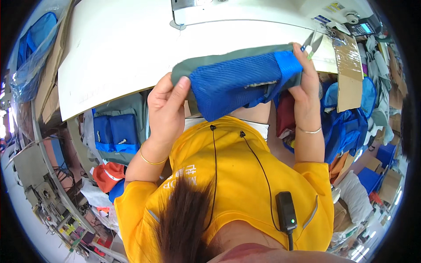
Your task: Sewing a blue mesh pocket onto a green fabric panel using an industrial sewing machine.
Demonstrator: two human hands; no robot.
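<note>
Stretched between my hands is a sewn fabric panel, with a grey-green backing and a blue mesh pocket edged in brighter blue. My left hand pinches its left end, thumb on top. My right hand grips the right end by the brighter blue band; part of its fingers is behind the cloth. A pair of thread snips with dark blades sticks up just beyond my right fingertips; whether that hand holds them or they lie on the table I cannot tell. The panel is above the front edge of the white table.
The white sewing table spans the front, with a sewing machine at its far side. Cardboard hangs at the right edge. Blue bags are piled at right; a panel with blue pockets hangs below the table at left.
</note>
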